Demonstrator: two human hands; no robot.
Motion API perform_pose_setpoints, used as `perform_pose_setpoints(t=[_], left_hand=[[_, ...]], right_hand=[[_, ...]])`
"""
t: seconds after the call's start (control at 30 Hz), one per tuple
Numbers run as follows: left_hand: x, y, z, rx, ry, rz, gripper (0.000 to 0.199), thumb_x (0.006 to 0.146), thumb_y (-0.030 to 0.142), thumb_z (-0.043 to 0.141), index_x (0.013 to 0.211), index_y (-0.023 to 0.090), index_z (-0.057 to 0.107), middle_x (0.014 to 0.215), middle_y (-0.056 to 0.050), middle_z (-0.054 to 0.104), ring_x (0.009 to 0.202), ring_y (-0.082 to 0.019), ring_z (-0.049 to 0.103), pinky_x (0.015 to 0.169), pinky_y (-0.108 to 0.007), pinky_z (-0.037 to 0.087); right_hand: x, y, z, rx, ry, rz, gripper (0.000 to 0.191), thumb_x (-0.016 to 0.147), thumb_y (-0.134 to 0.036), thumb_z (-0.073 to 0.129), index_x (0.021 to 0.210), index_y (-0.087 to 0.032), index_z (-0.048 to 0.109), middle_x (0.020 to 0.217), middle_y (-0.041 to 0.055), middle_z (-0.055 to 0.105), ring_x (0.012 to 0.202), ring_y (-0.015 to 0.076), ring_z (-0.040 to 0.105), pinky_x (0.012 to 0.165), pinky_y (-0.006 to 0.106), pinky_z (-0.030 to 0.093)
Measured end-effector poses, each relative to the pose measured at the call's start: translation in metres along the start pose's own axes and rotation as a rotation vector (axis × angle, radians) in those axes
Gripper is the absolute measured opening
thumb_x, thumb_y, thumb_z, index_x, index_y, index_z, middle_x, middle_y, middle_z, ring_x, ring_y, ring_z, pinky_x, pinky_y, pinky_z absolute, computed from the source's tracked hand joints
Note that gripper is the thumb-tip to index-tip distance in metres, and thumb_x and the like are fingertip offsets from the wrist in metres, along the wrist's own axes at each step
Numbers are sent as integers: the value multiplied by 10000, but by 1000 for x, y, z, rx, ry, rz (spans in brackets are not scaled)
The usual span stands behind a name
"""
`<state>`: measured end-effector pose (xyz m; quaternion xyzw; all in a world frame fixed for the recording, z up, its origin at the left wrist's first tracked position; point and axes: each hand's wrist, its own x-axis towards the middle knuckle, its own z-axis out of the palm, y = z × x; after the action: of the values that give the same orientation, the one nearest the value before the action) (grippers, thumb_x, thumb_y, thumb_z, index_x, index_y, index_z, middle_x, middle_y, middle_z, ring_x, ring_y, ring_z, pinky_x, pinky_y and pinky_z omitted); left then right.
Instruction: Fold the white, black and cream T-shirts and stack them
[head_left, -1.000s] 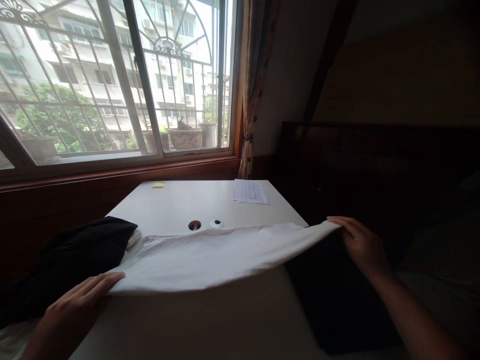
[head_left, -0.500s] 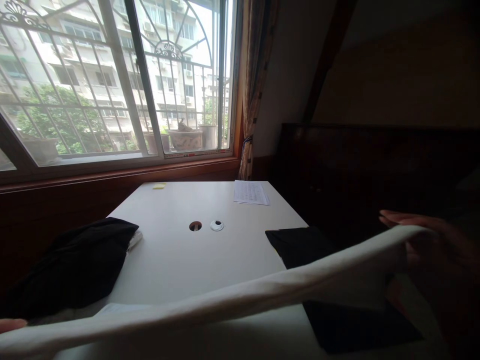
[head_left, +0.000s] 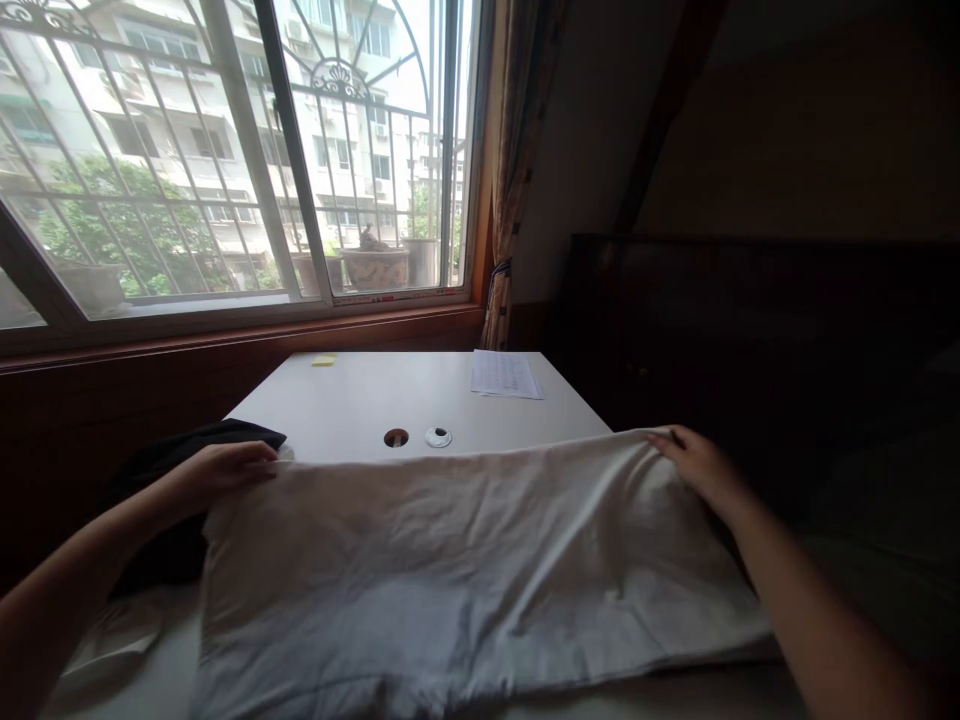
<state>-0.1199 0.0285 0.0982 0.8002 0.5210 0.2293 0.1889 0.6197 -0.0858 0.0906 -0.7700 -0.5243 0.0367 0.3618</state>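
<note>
A wrinkled off-white cloth [head_left: 465, 560], perhaps a garment, stretches across the near part of the white table [head_left: 360, 400]. My left hand [head_left: 244, 465] pinches its far left corner, fingers closed on the edge. At the far right corner, my right hand [head_left: 686, 455] grips the same edge between thumb and fingers. The far edge runs nearly straight between both hands, and the rest drapes toward me in folds. Beside and beneath my left forearm lies a black cloth [head_left: 169, 555], partly hidden by the arm.
Sheets of paper [head_left: 506, 375] and a yellow sticky note [head_left: 324, 360] lie near the table's far edge. A round cable hole [head_left: 396, 438] and a white cap [head_left: 438, 437] are mid-table. Behind stand a barred window [head_left: 247, 200], a tied curtain [head_left: 501, 290] and dark furniture [head_left: 735, 340].
Both hands have moved inward and forward with the off-white cloth, which has gone from a raised narrow band to a spread sheet. It now covers the dark cloth at right.
</note>
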Motion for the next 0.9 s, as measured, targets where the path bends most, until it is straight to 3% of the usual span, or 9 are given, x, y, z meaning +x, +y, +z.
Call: perform_pose_setpoints(t=[0.03, 0.17, 0.27, 0.37, 0.43, 0.53, 0.67, 0.8, 0.9], left_hand=[[16, -2, 9, 33, -67, 60, 484, 845, 595, 624, 972, 139, 728, 872, -39, 754, 821, -212, 667, 764, -273, 523], [59, -8, 51, 165, 65, 126, 332, 906, 411, 551, 1021, 154, 728, 1068, -121, 739, 1001, -268, 659, 943, -396, 505], [52, -4, 78, 224, 135, 257, 246, 952, 331, 539, 1065, 212, 722, 1125, -99, 721, 1078, -261, 640, 1002, -418, 487], [19, 15, 90, 193, 82, 452, 189, 1000, 311, 550, 1066, 240, 714, 1097, -71, 722, 1066, -230, 643, 975, -382, 514], [-11, 32, 93, 141, -38, 539, 163, 1004, 288, 573, 1103, 265, 700, 1125, -61, 712, 1108, -218, 627, 966, -357, 527], [-57, 55, 92, 137, -213, 570, 245, 957, 283, 667, 1201, 308, 668, 1205, -60, 684, 1179, -229, 594, 979, -360, 535], [-99, 58, 92, 216, -257, 499, 445, 872, 246, 763, 1288, 324, 626, 1273, -75, 643, 1193, -256, 589, 984, -382, 553], [-117, 39, 90, 225, -172, 482, 443, 904, 167, 689, 1316, 313, 613, 1251, -81, 652, 1146, -237, 624, 974, -352, 564], [-120, 25, 86, 183, -134, 483, 354, 995, 137, 531, 1297, 297, 624, 1214, -84, 669, 1097, -201, 651, 939, -306, 564]], right_hand=[[5, 2, 12, -16, 8, -3, 274, 887, -404, 546, 970, -183, 685, 994, 123, 742, 869, 246, 670, 826, 336, 487], [13, 2, 50, -91, 90, 17, 267, 890, -350, 537, 999, -169, 700, 1003, 141, 725, 872, 258, 651, 816, 363, 488], [6, -8, 67, -175, 185, 5, 297, 890, -321, 537, 1084, -169, 703, 1146, 180, 684, 1004, 312, 607, 885, 432, 463], [-17, -34, 81, -241, 233, -200, 246, 908, -287, 541, 1057, -181, 706, 1123, 160, 685, 1037, 320, 582, 935, 458, 444], [-44, -63, 91, -178, 149, -404, 194, 949, -280, 519, 947, -196, 694, 976, 119, 707, 982, 295, 601, 945, 444, 447], [-102, -119, 106, 36, -149, -556, 197, 993, -289, 513, 869, -221, 650, 867, 61, 683, 863, 230, 627, 842, 368, 485], [-182, -184, 125, 162, -522, -688, 118, 922, -337, 683, 908, -224, 653, 896, 19, 667, 852, 180, 625, 793, 299, 481], [-226, -213, 145, -32, -597, -894, 385, 762, -452, 841, 1015, -238, 645, 1050, 30, 677, 950, 235, 604, 811, 348, 462], [-232, -217, 153, -172, -557, -997, 215, 839, -351, 766, 935, -219, 626, 998, 34, 677, 917, 232, 596, 786, 354, 438]])
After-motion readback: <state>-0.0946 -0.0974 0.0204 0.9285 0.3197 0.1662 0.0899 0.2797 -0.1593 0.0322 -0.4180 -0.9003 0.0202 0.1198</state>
